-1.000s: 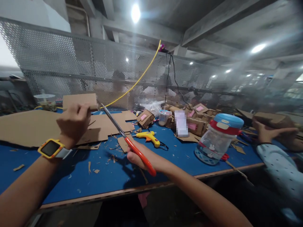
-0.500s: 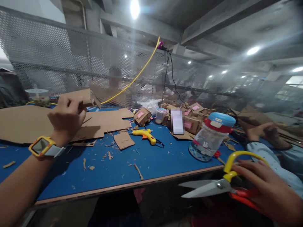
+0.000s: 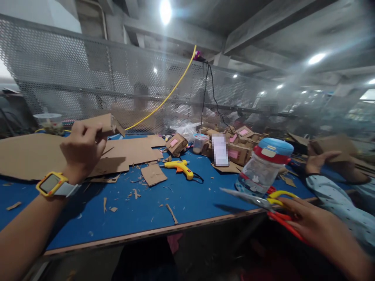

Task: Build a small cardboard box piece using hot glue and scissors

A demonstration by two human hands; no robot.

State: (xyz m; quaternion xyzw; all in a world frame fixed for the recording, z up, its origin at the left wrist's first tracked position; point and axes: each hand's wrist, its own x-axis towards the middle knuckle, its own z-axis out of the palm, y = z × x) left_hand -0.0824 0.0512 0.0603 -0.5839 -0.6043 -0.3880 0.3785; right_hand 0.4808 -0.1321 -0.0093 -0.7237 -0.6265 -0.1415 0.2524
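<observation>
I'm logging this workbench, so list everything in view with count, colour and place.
Table top: one, blue, under everything.
Flat cardboard sheets: several, brown, left.
Hot glue gun: one, yellow, centre.
Plastic bottle: one, clear with blue lid, right.
Small cardboard boxes: several, brown with pink patches, rear centre.
Cable: one, yellow, behind.
Co-worker's hand: one, far right.
Wristwatch: one, yellow, left wrist.
Left hand: one, gripping brown folded cardboard piece.
Right hand: one, holding scissors, yellow and red handles.

Yellow glue gun (image 3: 179, 167) lying on blue table (image 3: 205, 201); clear blue-lidded bottle (image 3: 263, 168) standing near front edge; large cardboard sheet (image 3: 26, 154) lying flat at left; pink-labelled boxes (image 3: 175, 144) sitting behind
</observation>
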